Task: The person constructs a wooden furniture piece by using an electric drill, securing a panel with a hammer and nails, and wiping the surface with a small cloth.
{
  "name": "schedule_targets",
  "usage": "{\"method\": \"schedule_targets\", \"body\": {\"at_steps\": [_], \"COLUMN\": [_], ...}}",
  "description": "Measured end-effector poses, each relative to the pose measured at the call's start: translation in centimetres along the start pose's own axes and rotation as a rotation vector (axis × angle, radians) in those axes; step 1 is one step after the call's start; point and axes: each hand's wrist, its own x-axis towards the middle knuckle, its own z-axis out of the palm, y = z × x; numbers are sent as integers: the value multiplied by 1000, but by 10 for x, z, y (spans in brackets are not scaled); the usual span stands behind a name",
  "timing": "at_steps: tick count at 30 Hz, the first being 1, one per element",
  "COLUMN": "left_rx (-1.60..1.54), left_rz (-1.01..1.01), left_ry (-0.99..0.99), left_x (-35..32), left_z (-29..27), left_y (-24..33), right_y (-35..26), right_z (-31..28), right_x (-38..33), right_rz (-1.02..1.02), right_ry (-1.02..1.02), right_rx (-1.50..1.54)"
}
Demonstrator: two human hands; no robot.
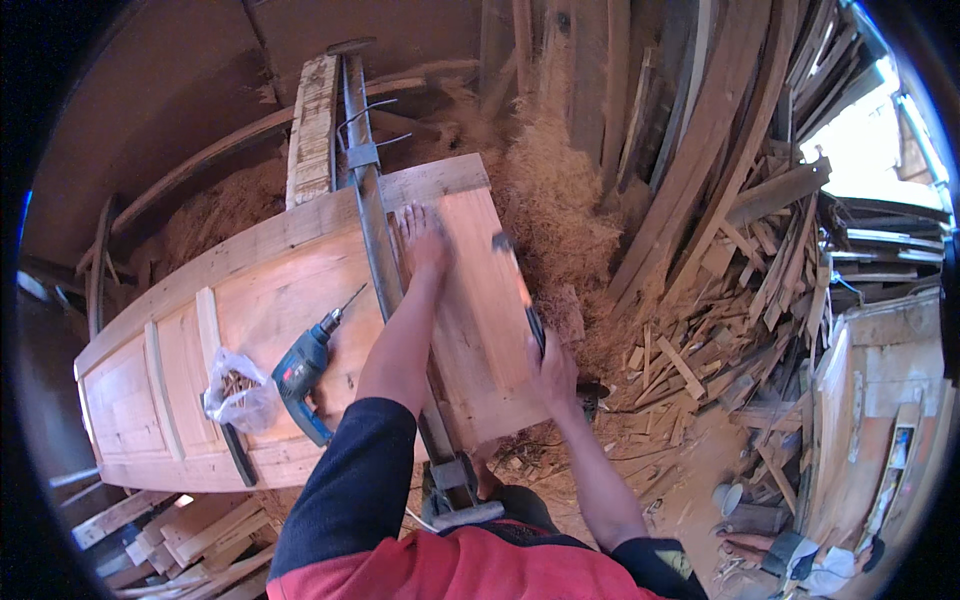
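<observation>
A wooden panelled door (270, 255) lies flat in front of me, with a long metal bar clamp (378, 240) running across it. My left hand (428, 248) rests on the wood just right of the clamp bar, its fingers stretched out and spread. Beyond the door's right edge, my right hand (555, 375) is closed around the dark handle of a hammer (527, 298). The hammer's head points away from me, over the door's end. To the left of my left forearm, a blue power drill (305, 370) with a long bit lies on the door.
A clear plastic bag of small brown pieces (240, 390) sits on the door beside a dark bar (238, 455). Wood shavings (560, 200) heap behind. Planks (690, 170) lean at the back; scrap wood (690, 370) covers the right. Another person's limb (745, 550) shows lower right.
</observation>
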Motion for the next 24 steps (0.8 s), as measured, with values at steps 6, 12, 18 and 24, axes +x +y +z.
{"method": "schedule_targets", "body": {"at_steps": [6,12,18,24], "left_rx": [-561,-499,-316,-1016], "left_rz": [139,59,-268,-880], "left_ry": [-5,85,81,-193], "left_x": [-78,-310,-521,-581], "left_z": [-102,-245,-295,-256], "left_y": [2,-16,-27,-2], "right_y": [41,84,209,257], "right_z": [21,24,107,215], "right_x": [-86,-101,-180,-278], "right_rz": [-157,-363,392,792], "right_ry": [89,322,-7,-855], "right_rx": [-59,33,580,945]}}
